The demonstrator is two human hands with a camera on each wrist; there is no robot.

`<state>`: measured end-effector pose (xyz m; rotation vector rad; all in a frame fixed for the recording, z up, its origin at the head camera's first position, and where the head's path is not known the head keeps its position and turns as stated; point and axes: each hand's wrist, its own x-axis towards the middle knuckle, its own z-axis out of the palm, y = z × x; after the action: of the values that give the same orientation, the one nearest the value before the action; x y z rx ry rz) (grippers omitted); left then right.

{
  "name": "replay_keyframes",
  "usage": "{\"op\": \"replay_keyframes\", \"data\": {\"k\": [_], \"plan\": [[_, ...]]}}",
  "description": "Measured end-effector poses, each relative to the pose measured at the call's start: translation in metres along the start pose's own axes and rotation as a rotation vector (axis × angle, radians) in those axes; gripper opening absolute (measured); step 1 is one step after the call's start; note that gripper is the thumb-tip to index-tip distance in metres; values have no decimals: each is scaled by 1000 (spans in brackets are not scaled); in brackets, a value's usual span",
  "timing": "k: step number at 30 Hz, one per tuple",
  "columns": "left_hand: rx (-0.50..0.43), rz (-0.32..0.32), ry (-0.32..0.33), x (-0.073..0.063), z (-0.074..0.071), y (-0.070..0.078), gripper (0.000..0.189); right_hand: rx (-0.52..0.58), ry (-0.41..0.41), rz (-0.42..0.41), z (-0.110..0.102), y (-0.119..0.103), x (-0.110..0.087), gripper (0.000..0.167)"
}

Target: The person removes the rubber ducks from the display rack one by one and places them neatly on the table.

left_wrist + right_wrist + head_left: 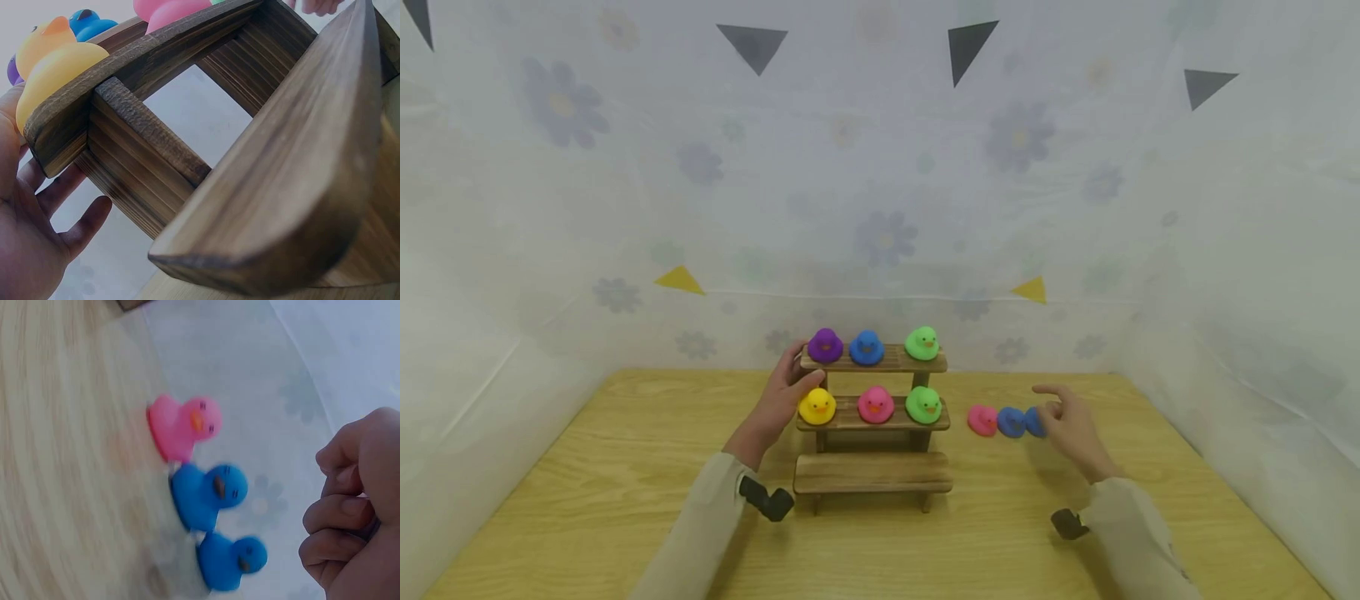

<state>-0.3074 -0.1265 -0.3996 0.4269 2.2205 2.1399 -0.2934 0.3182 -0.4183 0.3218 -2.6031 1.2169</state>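
Note:
A stepped wooden stand (872, 473) holds rubber ducks on its top two tiers. At its left end is my left hand (781, 402), with the thumb close to the yellow duck (817, 407) and the fingers loosely spread behind the stand. Purple (825, 345), blue (867, 347) and green (922, 343) ducks line the top tier. Beside the yellow duck sit a pink duck (876, 405) and another green duck (923, 405). My right hand (359, 512), fingers curled with nothing in them, hovers near two blue ducks (209, 497) and a pink duck (187, 425) on the table.
The wood-grain table (1000, 542) meets white flowered sheeting (880, 167) at the back and both sides. Grey and yellow triangles (1032, 290) mark the back sheet. The stand's lowest tier bears no ducks.

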Motion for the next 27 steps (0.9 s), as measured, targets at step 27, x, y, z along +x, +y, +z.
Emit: {"op": "replay_keyframes", "data": {"k": [27], "plan": [[8,13,6,0,-1,-3,63,219,-187,-457,56,-128,-10,38]]}}
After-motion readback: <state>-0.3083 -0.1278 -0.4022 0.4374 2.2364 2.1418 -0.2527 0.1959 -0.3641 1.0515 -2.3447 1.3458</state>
